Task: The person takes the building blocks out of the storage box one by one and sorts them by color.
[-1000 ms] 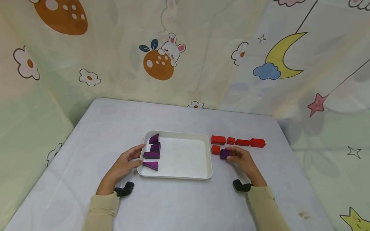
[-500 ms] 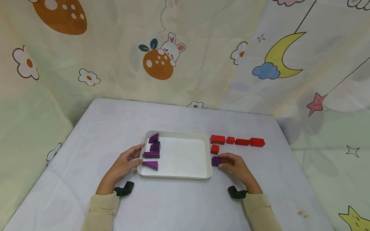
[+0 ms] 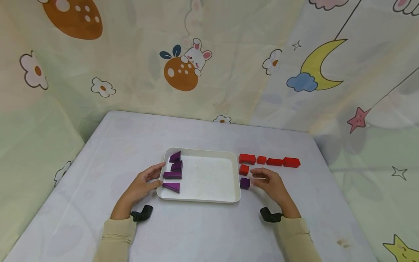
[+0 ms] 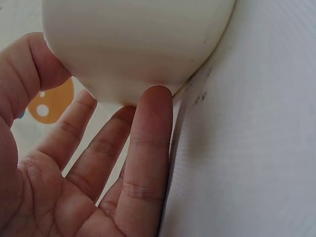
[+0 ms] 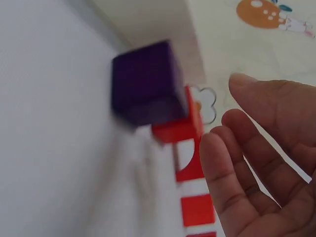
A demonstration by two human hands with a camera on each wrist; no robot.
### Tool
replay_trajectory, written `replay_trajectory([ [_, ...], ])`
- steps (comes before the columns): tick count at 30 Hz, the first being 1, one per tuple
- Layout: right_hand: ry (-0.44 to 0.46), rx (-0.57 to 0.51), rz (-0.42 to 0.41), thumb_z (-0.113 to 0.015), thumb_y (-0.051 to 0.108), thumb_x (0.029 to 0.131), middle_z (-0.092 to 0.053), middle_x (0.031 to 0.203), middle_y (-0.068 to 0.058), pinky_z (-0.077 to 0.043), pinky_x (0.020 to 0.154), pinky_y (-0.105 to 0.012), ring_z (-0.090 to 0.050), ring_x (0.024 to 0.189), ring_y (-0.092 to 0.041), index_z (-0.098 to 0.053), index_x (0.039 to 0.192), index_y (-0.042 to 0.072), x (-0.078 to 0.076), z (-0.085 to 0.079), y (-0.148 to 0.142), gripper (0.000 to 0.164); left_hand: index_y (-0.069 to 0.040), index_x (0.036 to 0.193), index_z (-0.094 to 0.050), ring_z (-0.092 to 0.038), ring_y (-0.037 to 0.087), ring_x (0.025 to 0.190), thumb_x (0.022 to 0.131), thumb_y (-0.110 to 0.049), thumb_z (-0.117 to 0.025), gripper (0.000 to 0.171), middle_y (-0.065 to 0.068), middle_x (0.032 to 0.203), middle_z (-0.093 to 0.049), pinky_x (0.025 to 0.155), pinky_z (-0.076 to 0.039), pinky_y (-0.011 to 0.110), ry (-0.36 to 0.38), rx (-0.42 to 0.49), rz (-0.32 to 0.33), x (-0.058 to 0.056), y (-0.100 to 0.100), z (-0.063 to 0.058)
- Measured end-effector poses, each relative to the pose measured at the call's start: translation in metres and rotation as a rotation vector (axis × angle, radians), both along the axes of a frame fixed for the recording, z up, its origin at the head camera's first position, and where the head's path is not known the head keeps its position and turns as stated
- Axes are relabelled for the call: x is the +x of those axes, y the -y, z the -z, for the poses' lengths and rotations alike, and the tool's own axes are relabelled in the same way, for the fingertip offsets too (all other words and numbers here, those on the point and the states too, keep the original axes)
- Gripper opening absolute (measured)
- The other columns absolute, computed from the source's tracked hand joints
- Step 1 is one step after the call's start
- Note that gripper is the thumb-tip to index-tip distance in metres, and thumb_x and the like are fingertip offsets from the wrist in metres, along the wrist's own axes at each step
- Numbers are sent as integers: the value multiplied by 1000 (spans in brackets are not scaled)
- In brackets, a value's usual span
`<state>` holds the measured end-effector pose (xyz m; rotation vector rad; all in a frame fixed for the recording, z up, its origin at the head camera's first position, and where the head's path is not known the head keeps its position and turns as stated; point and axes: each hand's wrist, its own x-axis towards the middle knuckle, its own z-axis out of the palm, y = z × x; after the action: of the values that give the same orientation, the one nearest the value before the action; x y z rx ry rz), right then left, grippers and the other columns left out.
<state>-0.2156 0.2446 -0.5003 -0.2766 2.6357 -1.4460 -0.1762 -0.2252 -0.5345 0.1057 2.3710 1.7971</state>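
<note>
My left hand rests against the left end of a white rectangular tray, its fingers extended and fingertips at the outer wall. Inside, along that end, several purple blocks form a column, some of them wedge-shaped. A purple cube-like block stands on the table beside the tray's right wall. My right hand is just to the right of this block, fingers loosely bent and holding nothing. The right wrist view shows a gap between the fingertips and the purple block.
Several red blocks stand in a row right of the tray's far corner. One more red block sits between that row and the purple one. A white cloth covers the table, and a printed curtain hangs behind it.
My right hand has carried the purple block left and nearer to me, set it beside the tray below the single red block, and let go. The left hand keeps its place.
</note>
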Motion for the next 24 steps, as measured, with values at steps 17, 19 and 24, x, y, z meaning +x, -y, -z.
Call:
replay_trajectory([
  [17, -103, -191, -99, -76, -2, 98, -69, 136, -26, -56, 102, -38, -66, 128, -45, -69, 134, -9, 1, -20, 87, 37, -3, 164, -45, -55, 45, 142, 97, -2, -70, 71, 27, 160, -51, 111, -49, 47, -5, 4, 6, -1, 2, 1],
  [19, -87, -227, -125, -76, -3, 97, -69, 135, -26, -55, 103, -38, -65, 127, -47, -69, 133, -9, 1, -17, 98, 37, -3, 164, -45, -55, 46, 142, 98, -2, -70, 70, 27, 160, -51, 112, -47, 53, -6, 0, 5, -1, 2, 1],
  [24, -51, -290, -197, -77, -5, 96, -70, 134, -26, -54, 105, -40, -64, 127, -48, -70, 132, -10, 4, -11, 125, 37, -2, 163, -45, -54, 48, 141, 99, -3, -70, 69, 29, 160, -50, 113, -46, 59, -18, -16, 6, -2, 3, 2],
])
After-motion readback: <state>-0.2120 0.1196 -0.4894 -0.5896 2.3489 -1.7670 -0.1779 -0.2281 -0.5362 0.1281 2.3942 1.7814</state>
